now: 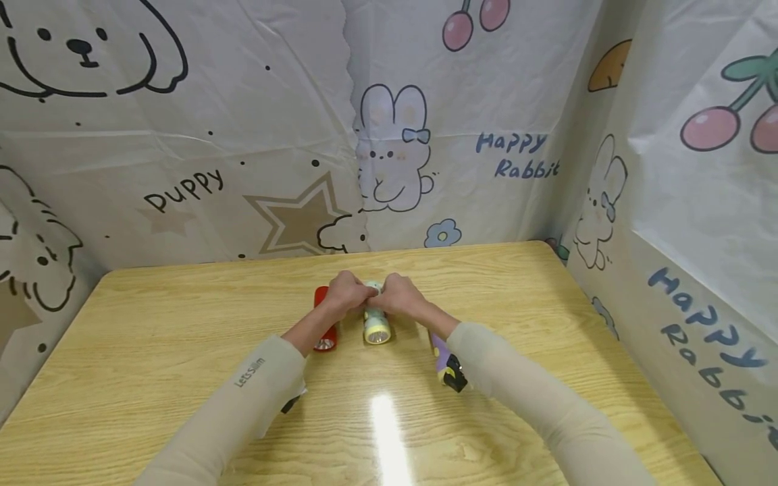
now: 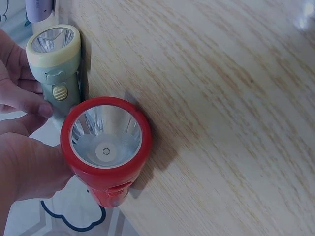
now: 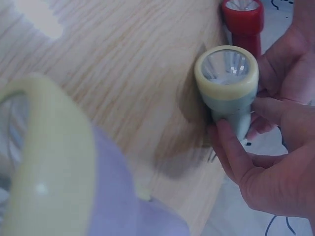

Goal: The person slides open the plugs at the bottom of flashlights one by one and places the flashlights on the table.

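A pale green flashlight with a light yellow head lies on the table, its lens facing me. My right hand pinches its narrow body between thumb and fingers, as the right wrist view shows. My left hand holds the rear part from the other side, its fingertips meeting the right hand's there. Both hands hide most of the flashlight's tail end. A red flashlight lies just beside my left hand, lens also toward me.
Under my right forearm lies a purple flashlight with a yellow head, partly covered by the sleeve. The wooden table ends at a back wall sheet printed with cartoons, and another sheet hangs along the right side.
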A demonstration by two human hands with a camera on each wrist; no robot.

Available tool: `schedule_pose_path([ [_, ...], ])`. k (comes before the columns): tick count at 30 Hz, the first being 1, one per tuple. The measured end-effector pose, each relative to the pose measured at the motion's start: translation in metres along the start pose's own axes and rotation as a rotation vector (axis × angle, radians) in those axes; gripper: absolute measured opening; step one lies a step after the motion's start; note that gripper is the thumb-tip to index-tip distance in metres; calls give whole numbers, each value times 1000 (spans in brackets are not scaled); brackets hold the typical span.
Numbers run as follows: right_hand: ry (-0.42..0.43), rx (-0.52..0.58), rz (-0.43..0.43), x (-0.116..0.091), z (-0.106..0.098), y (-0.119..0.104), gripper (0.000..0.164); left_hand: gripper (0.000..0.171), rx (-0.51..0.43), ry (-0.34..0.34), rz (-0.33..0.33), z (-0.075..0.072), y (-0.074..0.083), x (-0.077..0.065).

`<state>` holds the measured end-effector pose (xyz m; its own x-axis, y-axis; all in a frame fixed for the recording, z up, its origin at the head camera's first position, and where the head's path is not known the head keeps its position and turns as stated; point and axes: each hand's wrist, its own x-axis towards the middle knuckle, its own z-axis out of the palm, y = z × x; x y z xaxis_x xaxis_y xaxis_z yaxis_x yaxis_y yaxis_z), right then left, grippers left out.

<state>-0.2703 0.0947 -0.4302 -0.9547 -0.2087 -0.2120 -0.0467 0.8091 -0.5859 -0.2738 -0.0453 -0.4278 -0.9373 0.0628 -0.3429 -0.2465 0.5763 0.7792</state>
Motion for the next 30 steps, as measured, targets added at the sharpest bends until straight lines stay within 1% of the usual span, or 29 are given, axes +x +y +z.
schedule_pose_path([
  [2,-11,-8,5,-1,-3,-2,49,40,-4,-1,-3,-1,1,-1],
  [6,-25,9,15,-5,-10,-7,47,43,-10,-1,2,-1,1,-1],
  [13,-20,47,20,-11,-21,-10,52,43,-21,10,6,1,-1,0],
  [16,-20,70,27,-14,-25,-10,53,43,-14,11,-2,2,-2,2],
  [19,-21,94,26,-17,-28,-8,53,39,-2,4,-17,2,-3,3],
  [21,-21,99,21,-18,-30,-6,48,35,0,2,-27,2,-3,4],
  [24,-17,95,21,-19,-32,-2,30,28,-1,4,-20,2,-2,3],
  [25,-17,90,22,-20,-32,-1,28,26,-2,5,-15,2,-2,2],
  [26,-16,84,24,-20,-33,0,32,25,-5,6,-13,2,-2,2],
  [28,-14,80,32,-21,-35,2,44,23,-10,5,-7,1,-2,1],
  [30,-13,72,41,-23,-37,3,49,23,-12,5,-7,2,-1,0],
])
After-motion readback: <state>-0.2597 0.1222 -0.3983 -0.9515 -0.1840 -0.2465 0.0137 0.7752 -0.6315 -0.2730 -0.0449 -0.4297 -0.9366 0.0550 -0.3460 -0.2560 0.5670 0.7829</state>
